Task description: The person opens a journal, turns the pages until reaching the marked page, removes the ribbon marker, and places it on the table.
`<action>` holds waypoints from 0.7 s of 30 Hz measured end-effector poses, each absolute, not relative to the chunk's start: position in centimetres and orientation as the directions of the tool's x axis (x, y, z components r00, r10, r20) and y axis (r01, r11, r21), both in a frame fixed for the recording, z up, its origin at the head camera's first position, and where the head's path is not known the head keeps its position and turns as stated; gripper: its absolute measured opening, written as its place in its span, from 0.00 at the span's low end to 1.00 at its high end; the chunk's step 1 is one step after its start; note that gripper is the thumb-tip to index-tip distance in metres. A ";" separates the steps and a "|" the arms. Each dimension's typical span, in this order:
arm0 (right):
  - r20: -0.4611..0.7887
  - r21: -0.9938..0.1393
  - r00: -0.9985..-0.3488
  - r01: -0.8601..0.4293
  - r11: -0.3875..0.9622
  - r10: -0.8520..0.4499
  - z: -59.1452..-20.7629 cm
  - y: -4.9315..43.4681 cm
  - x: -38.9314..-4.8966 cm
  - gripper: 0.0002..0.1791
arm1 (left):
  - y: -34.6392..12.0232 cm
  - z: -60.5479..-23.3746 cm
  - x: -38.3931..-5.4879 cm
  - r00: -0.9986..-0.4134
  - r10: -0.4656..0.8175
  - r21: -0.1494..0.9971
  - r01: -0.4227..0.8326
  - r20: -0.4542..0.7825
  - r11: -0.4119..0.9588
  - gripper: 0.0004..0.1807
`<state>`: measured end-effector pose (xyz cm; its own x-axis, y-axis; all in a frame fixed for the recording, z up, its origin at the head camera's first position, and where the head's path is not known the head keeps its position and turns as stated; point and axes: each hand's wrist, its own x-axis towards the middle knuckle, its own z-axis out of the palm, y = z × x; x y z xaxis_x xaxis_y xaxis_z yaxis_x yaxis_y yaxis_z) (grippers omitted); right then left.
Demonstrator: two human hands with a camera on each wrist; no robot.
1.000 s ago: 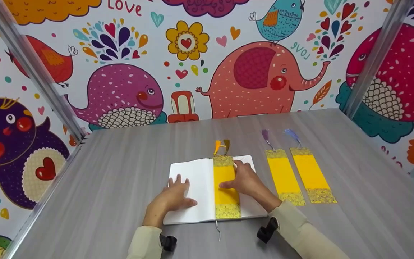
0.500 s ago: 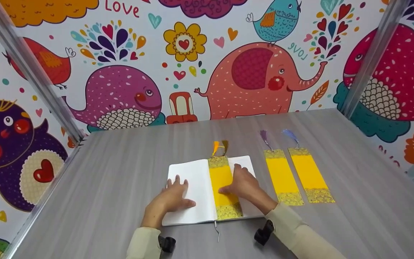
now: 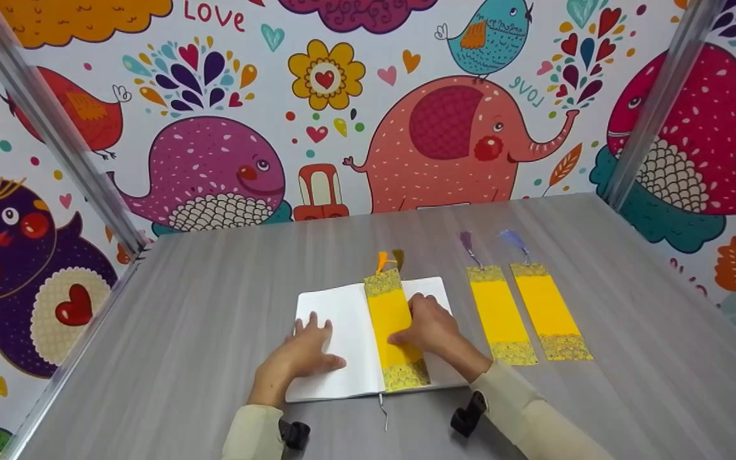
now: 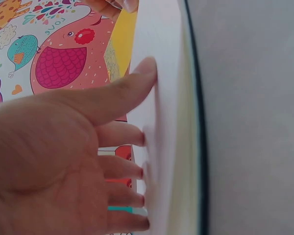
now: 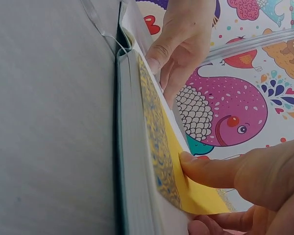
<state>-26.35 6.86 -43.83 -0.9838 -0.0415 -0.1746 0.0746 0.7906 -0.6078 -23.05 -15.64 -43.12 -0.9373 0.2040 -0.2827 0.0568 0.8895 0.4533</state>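
Observation:
An open notebook [image 3: 337,342] with blank white pages lies on the table. Spread fingers of my left hand [image 3: 304,348] press its left page; in the left wrist view the fingertips and thumb [image 4: 146,68] touch the paper. Over the right page, along the fold, lies a yellow bookmark [image 3: 388,316] with patterned gold ends, its top tilted left. An orange tassel [image 3: 382,262] and an olive one [image 3: 398,258] stick out past the notebook's top. My right hand [image 3: 432,326] pinches the bookmark's right edge, thumb on top [image 5: 201,169], other fingers at the edge.
Two similar yellow bookmarks lie right of the notebook: one with a purple tassel [image 3: 502,316], one with a blue tassel [image 3: 550,313]. A thin ribbon [image 3: 383,412] hangs from the notebook's near edge. Printed walls [image 3: 246,57] stand behind and beside the grey table [image 3: 202,332].
The bookmark's top end has swung left across the fold, so it now lies tilted. My right hand moved slightly with it; the left hand stays on the page.

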 end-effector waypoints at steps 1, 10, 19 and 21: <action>-0.175 -0.606 -0.984 0.074 0.792 -0.042 -43.9 6.8 -26.4 0.34 | -15.7 -43.1 -23.0 -0.938 0.204 0.456 0.056 -0.281 0.888 0.44; -0.183 -0.716 -0.975 0.047 0.696 -0.122 -43.8 7.2 -26.7 0.25 | -16.0 -43.1 -22.8 -0.938 0.206 0.473 0.052 -0.279 0.880 0.44; -0.236 -0.788 -0.956 0.082 0.610 -0.177 -43.2 8.1 -27.2 0.19 | -15.8 -43.1 -23.0 -0.935 0.207 0.471 0.049 -0.289 0.881 0.44; -0.250 -0.812 -0.952 0.108 0.573 -0.176 -43.2 8.3 -27.1 0.19 | -15.7 -43.1 -23.0 -0.934 0.208 0.469 0.050 -0.292 0.882 0.44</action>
